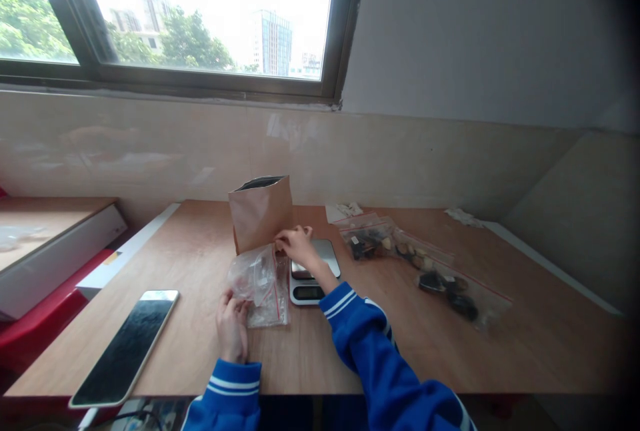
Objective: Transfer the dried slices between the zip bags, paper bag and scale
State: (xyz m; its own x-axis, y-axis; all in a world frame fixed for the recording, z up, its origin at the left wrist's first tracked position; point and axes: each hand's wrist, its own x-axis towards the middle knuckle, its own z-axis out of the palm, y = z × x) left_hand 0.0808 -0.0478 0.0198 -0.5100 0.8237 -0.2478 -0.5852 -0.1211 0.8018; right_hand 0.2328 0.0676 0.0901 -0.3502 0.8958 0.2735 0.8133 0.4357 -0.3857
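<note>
At a wooden table (390, 344) below a window (210, 11), reaching across a scale (329, 256) with right hand (299, 247), fingertips nearly together beside a clear plastic bag (265, 284); left hand (233, 325) low, fingers curled at its left edge; grip impossible to tell for either. Just behind, upright open paper pouch (261, 216); rightward, zip bags (417, 254) of dark pieces (463, 305).

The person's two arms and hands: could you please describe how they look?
The left hand and right hand are gloveless. The blue fabric left sleeve and matching right sleeve have paired white stripes around their cuffs; white striping runs along the right one.
</note>
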